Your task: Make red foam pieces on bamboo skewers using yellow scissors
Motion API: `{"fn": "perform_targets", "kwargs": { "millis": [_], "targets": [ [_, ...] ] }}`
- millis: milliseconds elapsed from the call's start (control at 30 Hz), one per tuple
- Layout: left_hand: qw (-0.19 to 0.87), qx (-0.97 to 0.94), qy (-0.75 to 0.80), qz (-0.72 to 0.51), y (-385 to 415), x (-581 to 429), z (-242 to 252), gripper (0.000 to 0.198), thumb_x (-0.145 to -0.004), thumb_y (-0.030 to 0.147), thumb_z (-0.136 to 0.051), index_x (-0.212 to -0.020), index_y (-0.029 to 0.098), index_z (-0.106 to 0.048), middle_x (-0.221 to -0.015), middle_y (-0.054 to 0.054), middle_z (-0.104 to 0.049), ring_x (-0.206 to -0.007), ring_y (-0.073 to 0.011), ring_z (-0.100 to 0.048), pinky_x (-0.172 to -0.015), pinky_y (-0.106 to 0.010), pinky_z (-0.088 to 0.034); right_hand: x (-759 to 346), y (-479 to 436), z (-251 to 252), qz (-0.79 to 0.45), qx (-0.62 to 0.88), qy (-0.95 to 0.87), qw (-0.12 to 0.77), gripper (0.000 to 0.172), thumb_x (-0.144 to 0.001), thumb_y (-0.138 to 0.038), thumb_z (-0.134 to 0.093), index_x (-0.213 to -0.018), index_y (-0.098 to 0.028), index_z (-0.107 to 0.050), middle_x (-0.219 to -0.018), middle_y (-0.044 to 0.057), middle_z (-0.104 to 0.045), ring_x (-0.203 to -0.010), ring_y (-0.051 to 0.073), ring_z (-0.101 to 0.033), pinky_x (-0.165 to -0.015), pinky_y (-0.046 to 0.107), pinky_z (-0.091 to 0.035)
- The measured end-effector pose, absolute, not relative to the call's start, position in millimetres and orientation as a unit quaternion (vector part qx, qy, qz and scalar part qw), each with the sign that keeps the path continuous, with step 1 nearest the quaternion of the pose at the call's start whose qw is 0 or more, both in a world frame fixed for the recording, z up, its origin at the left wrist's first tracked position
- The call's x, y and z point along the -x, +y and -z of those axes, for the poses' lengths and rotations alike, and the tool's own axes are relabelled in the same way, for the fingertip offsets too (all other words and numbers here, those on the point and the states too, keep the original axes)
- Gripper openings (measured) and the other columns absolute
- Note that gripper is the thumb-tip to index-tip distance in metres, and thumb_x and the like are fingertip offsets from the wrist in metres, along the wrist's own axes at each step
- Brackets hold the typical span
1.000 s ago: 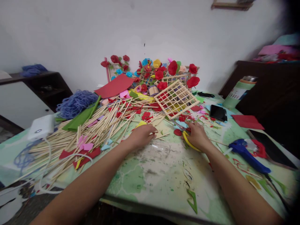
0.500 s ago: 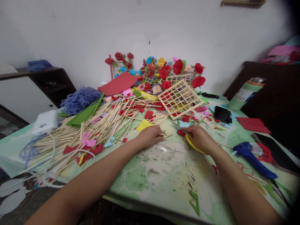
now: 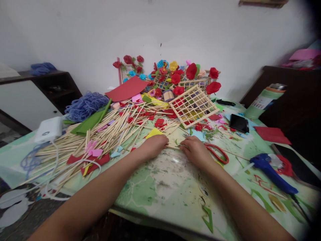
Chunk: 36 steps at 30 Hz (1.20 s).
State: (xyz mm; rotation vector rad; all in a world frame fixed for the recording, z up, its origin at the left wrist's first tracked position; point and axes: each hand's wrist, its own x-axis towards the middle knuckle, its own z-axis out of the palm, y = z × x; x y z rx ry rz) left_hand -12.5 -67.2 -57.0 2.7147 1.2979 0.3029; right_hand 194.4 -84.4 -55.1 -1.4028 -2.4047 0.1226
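My left hand [image 3: 155,146] is closed on a thin wooden stick [image 3: 173,147] that shows between my two hands. Facing it, my right hand [image 3: 197,150] has its fingers pressed together near the stick's other end; what they hold is too small to make out. Just right of that hand lie scissors with red handles [image 3: 219,154], partly covered by it. A yellow paper piece [image 3: 153,133] lies behind my left hand. Beyond both hands a wooden stick lattice [image 3: 193,106] leans on coloured paper flowers [image 3: 175,78].
Many loose sticks [image 3: 100,144] and blue yarn [image 3: 86,106] cover the left side. At the right are a blue glue gun [image 3: 274,172], a black phone [image 3: 239,123], a green bottle [image 3: 264,101] and red paper [image 3: 273,135]. A white device [image 3: 48,130] with a cable sits far left.
My right hand has let go of the scissors with yellow showing at the handle and moved left, toward my left hand. Red-handled scissors now show beside it. My left hand has shifted slightly left.
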Motion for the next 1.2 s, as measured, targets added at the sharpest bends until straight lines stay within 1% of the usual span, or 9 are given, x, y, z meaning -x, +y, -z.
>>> {"fn": "perform_targets", "kwargs": {
  "millis": [267, 433, 533, 633, 733, 800, 933, 1100, 1200],
  "targets": [
    [0.069, -0.887, 0.448, -0.092, -71.6, 13.1, 52.3, 0.017, -0.08, 0.024, -0.045, -0.08, 0.017, -0.061, -0.085, -0.008, -0.062, -0.081, -0.0198, -0.056, -0.071, -0.029, -0.04, -181.4, -73.1, 63.8, -0.056, 0.514, -0.835, 0.187, 0.016, -0.08, -0.016, -0.049, -0.069, -0.016, -0.061, -0.074, 0.006, -0.059, -0.082, 0.018, -0.05, -0.075, 0.028, -0.036],
    [0.078, -0.859, 0.479, -0.164, -66.4, 17.2, 47.4, 0.019, -0.08, 0.017, -0.041, -0.075, 0.016, -0.059, -0.084, -0.007, -0.059, -0.084, -0.0178, -0.054, -0.075, -0.028, -0.039, -206.8, -88.9, 28.4, -0.31, 0.438, -0.697, 0.475, 0.015, -0.08, -0.034, -0.05, -0.08, -0.021, -0.058, -0.068, 0.001, -0.056, -0.066, 0.016, -0.051, -0.065, 0.031, -0.041],
    [0.134, -0.829, 0.481, -0.254, -63.6, 16.7, 43.5, 0.019, -0.081, 0.022, -0.042, -0.07, 0.015, -0.057, -0.077, -0.005, -0.057, -0.078, -0.0169, -0.052, -0.07, -0.027, -0.038, -218.3, -99.3, 9.1, -0.421, 0.313, -0.621, 0.583, 0.037, -0.084, -0.054, -0.032, -0.084, -0.028, -0.058, -0.063, -0.001, -0.054, -0.064, 0.016, -0.053, -0.065, 0.035, -0.045],
    [0.286, -0.776, 0.452, -0.335, -67.3, 10.8, 40.3, 0.019, -0.081, 0.028, -0.044, -0.075, 0.015, -0.058, -0.069, -0.001, -0.053, -0.067, -0.0135, -0.048, -0.062, -0.024, -0.036, -212.3, -100.4, 10.1, -0.352, 0.365, -0.638, 0.579, 0.038, -0.086, -0.05, -0.033, -0.108, -0.028, -0.055, -0.093, 0.005, -0.062, -0.087, 0.018, -0.057, -0.075, 0.036, -0.046],
    [0.435, -0.711, 0.414, -0.367, -74.3, 3.7, 40.5, 0.023, -0.082, 0.033, -0.043, -0.086, 0.015, -0.057, -0.07, 0.001, -0.05, -0.06, -0.0103, -0.044, -0.056, -0.021, -0.035, -194.4, -94.0, 21.5, -0.294, 0.403, -0.7, 0.511, 0.044, -0.087, -0.043, -0.039, -0.129, -0.03, -0.038, -0.126, 0.006, -0.05, -0.111, 0.02, -0.049, -0.088, 0.038, -0.042],
    [0.466, -0.704, 0.386, -0.372, -76.9, 0.8, 42.8, 0.023, -0.082, 0.034, -0.043, -0.086, 0.015, -0.056, -0.072, 0.0, -0.05, -0.061, -0.0097, -0.043, -0.057, -0.021, -0.035, -182.0, -88.3, 27.1, -0.262, 0.396, -0.738, 0.479, 0.048, -0.088, -0.039, -0.039, -0.134, -0.031, -0.03, -0.134, 0.005, -0.042, -0.119, 0.019, -0.042, -0.094, 0.04, -0.038],
    [0.43, -0.735, 0.379, -0.362, -73.6, -0.8, 49.4, 0.02, -0.082, 0.033, -0.044, -0.078, 0.015, -0.053, -0.074, 0.0, -0.051, -0.069, -0.0113, -0.045, -0.065, -0.023, -0.038, -162.8, -80.7, 32.0, -0.212, 0.363, -0.79, 0.447, 0.044, -0.088, -0.033, -0.041, -0.131, -0.026, -0.036, -0.133, 0.008, -0.044, -0.12, 0.019, -0.041, -0.097, 0.04, -0.035],
    [0.402, -0.746, 0.382, -0.368, -65.8, -0.8, 57.0, 0.016, -0.08, 0.026, -0.045, -0.089, 0.015, -0.052, -0.091, -0.004, -0.057, -0.088, -0.0158, -0.05, -0.083, -0.028, -0.038, -148.7, -80.7, 40.0, -0.196, 0.345, -0.815, 0.422, 0.03, -0.088, -0.029, -0.04, -0.113, -0.022, -0.055, -0.116, 0.008, -0.057, -0.109, 0.018, -0.05, -0.094, 0.038, -0.038],
    [0.393, -0.752, 0.384, -0.364, -65.0, 0.8, 59.4, 0.021, -0.083, 0.032, -0.042, -0.083, 0.015, -0.054, -0.088, -0.005, -0.058, -0.085, -0.0164, -0.052, -0.083, -0.031, -0.039, -150.6, -70.5, 44.2, -0.197, 0.372, -0.789, 0.446, 0.027, -0.088, -0.028, -0.039, -0.103, -0.02, -0.06, -0.104, 0.007, -0.063, -0.098, 0.018, -0.056, -0.086, 0.034, -0.043]
  ]
}}
